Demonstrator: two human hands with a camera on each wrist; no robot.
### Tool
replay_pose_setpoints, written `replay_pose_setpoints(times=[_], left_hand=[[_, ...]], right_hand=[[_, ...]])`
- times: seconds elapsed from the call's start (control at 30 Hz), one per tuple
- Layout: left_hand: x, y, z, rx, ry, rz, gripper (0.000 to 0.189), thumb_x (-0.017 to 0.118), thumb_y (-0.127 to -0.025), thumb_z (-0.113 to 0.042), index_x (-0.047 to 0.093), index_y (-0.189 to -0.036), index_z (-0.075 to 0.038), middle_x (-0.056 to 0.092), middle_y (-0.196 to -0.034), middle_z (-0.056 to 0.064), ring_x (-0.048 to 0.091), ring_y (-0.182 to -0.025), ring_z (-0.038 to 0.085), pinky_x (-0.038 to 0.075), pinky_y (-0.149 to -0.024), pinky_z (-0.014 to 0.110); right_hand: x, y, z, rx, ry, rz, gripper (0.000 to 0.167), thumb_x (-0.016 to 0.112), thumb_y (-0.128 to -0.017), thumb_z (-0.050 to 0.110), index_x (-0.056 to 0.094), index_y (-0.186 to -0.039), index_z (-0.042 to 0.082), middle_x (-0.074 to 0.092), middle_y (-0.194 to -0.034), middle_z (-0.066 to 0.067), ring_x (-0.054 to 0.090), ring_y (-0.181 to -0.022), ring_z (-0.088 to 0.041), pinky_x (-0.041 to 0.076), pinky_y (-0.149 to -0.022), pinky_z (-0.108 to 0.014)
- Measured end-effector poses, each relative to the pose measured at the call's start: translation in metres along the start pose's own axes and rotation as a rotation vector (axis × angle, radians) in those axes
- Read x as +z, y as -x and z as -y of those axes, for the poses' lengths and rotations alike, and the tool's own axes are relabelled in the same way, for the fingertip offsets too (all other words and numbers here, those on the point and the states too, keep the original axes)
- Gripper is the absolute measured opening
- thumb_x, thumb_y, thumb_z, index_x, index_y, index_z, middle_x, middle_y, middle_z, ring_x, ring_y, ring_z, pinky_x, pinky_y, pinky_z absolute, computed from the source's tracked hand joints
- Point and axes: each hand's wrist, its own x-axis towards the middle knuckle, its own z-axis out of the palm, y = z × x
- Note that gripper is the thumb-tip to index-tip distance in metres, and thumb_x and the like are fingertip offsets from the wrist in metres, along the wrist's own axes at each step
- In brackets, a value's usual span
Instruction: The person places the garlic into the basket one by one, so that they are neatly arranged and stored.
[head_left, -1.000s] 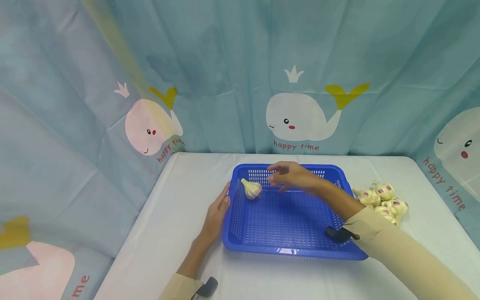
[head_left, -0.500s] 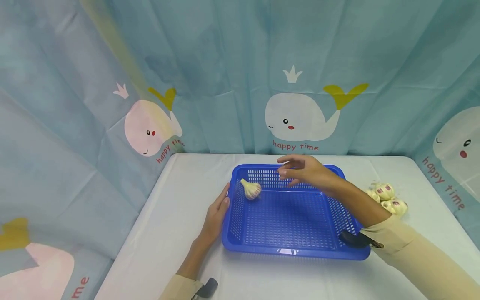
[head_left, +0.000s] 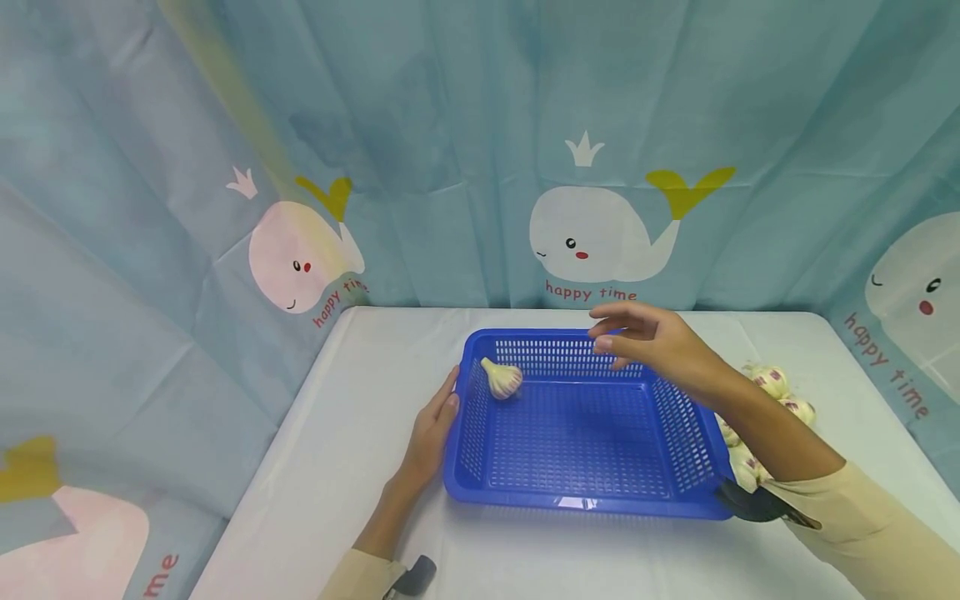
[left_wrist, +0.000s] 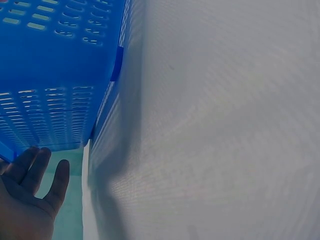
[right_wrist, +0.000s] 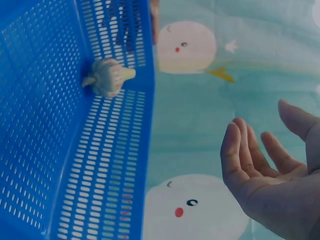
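Note:
One garlic bulb (head_left: 502, 379) lies in the back left corner of the blue plastic basket (head_left: 581, 503), its stem pointing to the back left. My left hand (head_left: 431, 429) rests against the basket's left side with straight fingers; in the left wrist view its fingertips (left_wrist: 42, 157) touch the perforated wall. Over the basket's back right part hovers my right hand (head_left: 652, 342), holding nothing, its fingers loosely bent and apart. The right wrist view shows that hand (right_wrist: 270, 175) with an empty palm, well away from the garlic bulb (right_wrist: 107, 77).
Several more garlic bulbs (head_left: 771, 382) are heaped on the white tablecloth (head_left: 360, 375) to the right of the basket, partly covered by my right forearm. A blue curtain (head_left: 450, 233) printed with whales hangs behind and beside the table.
My right hand has moved right, away from the garlic bulb in the basket, and its forearm now covers part of the heap. The left hand and the basket stay nearly still.

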Motion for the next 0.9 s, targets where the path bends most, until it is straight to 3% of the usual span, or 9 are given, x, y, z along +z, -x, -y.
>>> replay_pose_setpoints(times=[0.27,0.43,0.7,0.9], left_hand=[[0.000,0.001,-0.002,0.002,0.002,-0.002,0.056,0.037,-0.115,-0.041,0.034,-0.168,-0.023,0.035,-0.171,-0.006,0.030,-0.160,0.019,0.026,-0.131,0.045],[0.000,0.001,-0.002,-0.009,-0.005,0.004,0.056,0.036,-0.115,-0.043,0.033,-0.168,-0.025,0.034,-0.171,-0.008,0.029,-0.160,0.017,0.026,-0.131,0.044],[0.000,0.001,-0.001,0.002,0.005,-0.001,0.055,0.036,-0.116,-0.040,0.033,-0.168,-0.022,0.035,-0.171,-0.007,0.029,-0.160,0.018,0.025,-0.131,0.043],[0.000,0.001,-0.001,0.003,-0.002,0.006,0.055,0.035,-0.116,-0.041,0.033,-0.168,-0.024,0.034,-0.171,-0.010,0.028,-0.160,0.015,0.025,-0.131,0.042]], right_hand=[[-0.011,0.022,-0.008,-0.056,0.047,-0.065,0.050,0.071,-0.104,0.030,0.057,-0.149,0.012,0.069,-0.133,-0.010,0.073,-0.112,-0.011,0.066,-0.088,-0.034],[-0.015,0.034,-0.016,-0.105,0.074,-0.096,0.046,0.069,-0.105,0.023,0.057,-0.148,0.010,0.069,-0.133,-0.008,0.073,-0.111,-0.008,0.066,-0.086,-0.031],[-0.021,0.051,-0.030,-0.109,0.100,-0.147,0.044,0.069,-0.105,0.020,0.059,-0.147,0.011,0.067,-0.137,-0.010,0.072,-0.111,-0.005,0.065,-0.086,-0.027],[-0.028,0.061,-0.044,-0.114,0.085,-0.186,0.042,0.068,-0.105,0.015,0.058,-0.146,0.012,0.070,-0.127,0.003,0.072,-0.110,-0.003,0.064,-0.085,-0.025]])
